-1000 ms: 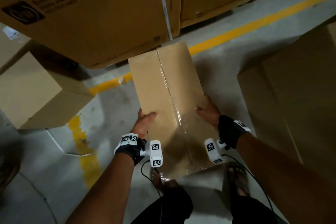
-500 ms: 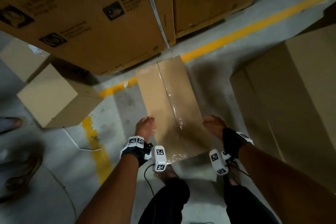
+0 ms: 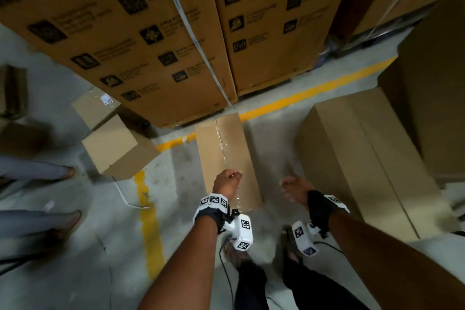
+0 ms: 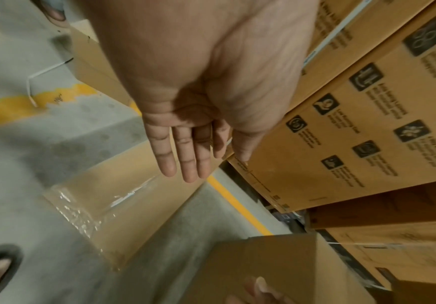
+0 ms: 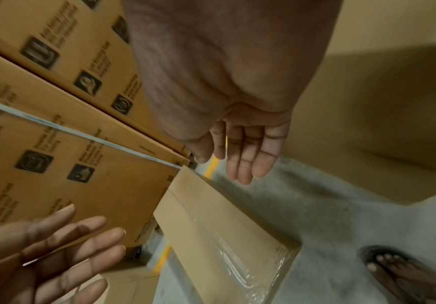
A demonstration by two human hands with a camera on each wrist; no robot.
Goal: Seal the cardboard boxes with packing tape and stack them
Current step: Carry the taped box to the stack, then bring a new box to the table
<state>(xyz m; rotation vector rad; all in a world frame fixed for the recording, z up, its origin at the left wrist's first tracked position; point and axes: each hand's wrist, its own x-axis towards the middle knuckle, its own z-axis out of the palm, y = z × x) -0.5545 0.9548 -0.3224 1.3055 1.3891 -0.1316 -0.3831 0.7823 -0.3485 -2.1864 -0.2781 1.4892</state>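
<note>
From the head view, a long, narrow cardboard box [image 3: 226, 158] lies flat on the grey concrete floor [image 3: 100, 221], its far end at the yellow floor line [image 3: 302, 98]. Glossy clear packing tape [image 3: 222, 151] runs down its centre seam and wrinkles over the near end. The left hand [image 3: 226, 181] hangs above the box's near part and the right hand [image 3: 293, 190] is off its right edge; both hold nothing, though this angle hides how far the fingers spread. A smaller plain cardboard box [image 3: 113, 148] sits tilted to the left, a large plain box [image 3: 357, 158] stands to the right, and tall printed cartons [image 3: 151, 33] bound by a white strap [image 3: 191, 30] rise just behind the taped box. Another person's legs show at the left edge.

The left wrist view shows the left hand [image 4: 185, 123] with straight fingers [image 4: 185, 152] close together, clear of the taped box [image 4: 139, 197] below. The tape [image 4: 81, 211] is shiny and creased at the corner. A thin white strap piece [image 4: 37, 80] lies on the floor by the yellow paint.

In the right wrist view, the right hand [image 5: 235, 131] is loosely spread with straight fingers, empty, above bare floor beside the box [image 5: 221, 230]. The left hand [image 5: 48, 257] appears lower left, fingers fanned wide. A sandalled foot [image 5: 403, 273] stands near the box's taped corner.
</note>
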